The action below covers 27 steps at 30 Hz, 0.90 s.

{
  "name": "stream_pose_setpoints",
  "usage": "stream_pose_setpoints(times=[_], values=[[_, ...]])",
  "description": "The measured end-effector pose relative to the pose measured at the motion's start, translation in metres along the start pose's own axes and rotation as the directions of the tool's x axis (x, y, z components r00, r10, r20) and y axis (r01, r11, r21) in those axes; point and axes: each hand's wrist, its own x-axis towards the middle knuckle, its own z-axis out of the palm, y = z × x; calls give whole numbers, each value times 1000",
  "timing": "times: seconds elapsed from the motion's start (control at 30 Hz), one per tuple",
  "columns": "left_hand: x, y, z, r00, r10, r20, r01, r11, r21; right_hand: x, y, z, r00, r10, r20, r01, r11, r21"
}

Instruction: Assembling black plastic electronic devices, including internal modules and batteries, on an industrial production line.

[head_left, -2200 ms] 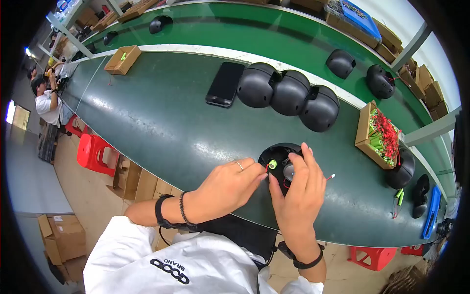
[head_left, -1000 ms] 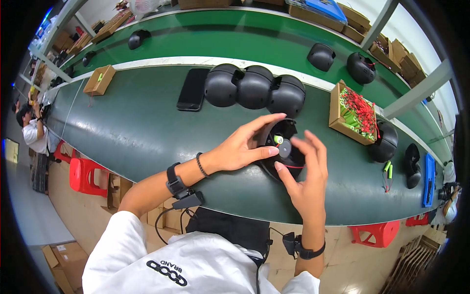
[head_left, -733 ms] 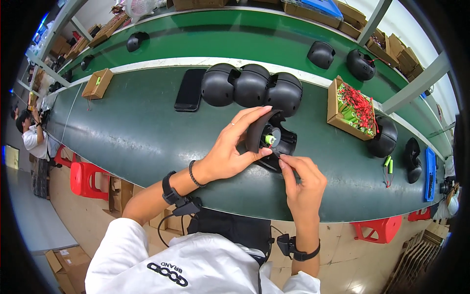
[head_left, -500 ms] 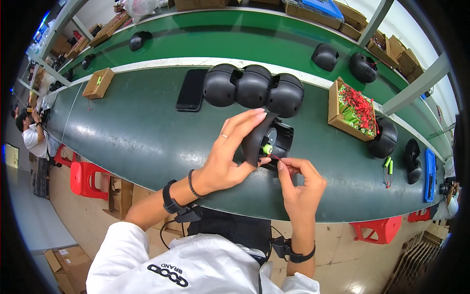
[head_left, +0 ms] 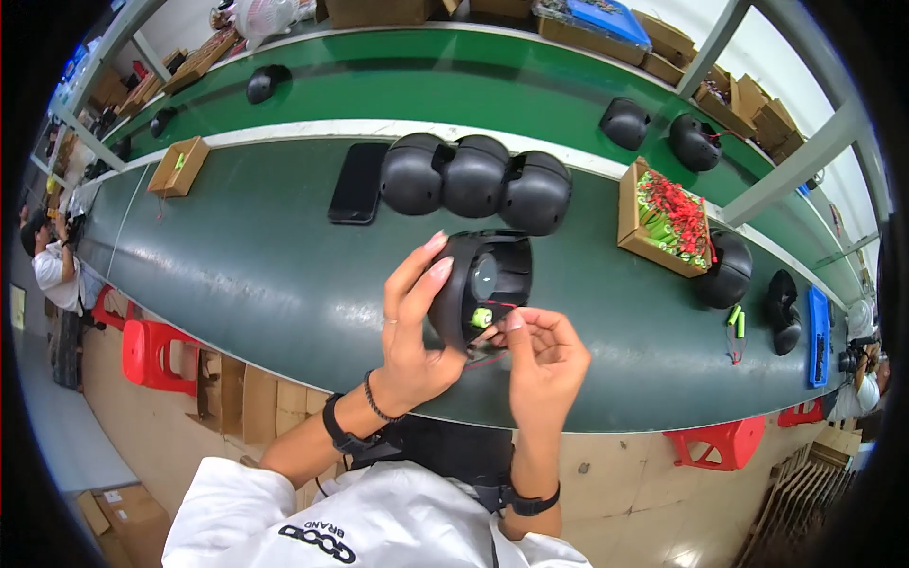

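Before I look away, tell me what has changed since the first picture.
The open black shell has tipped, its opening now facing right. The left hand has gone from beside the green battery cell to gripping the shell's left side. The right hand has left the shell's rim and pinches a red wire. The smartphone and three lined-up black shells stayed put.

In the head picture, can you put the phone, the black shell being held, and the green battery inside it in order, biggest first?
1. Black shell: largest
2. Phone
3. Green battery: smallest
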Motion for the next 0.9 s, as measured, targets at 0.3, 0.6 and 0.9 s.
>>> stream_pose_setpoints(times=[0.3, 0.6, 0.9], values=[[-2, 0, 1, 996, -90, 0, 89, 978, -190, -10, -4, -4, 998, -59, -10, 56, 986, -156], [-1, 0, 4, 989, 142, -51, -139, 989, 51, -13, 8, 13, 994, -58, -96, 57, 998, -9], [12, 22, 14, 633, -774, -34, 590, 510, -626, -44, 32, 41, 898, -409, 160, 423, 710, -563]])
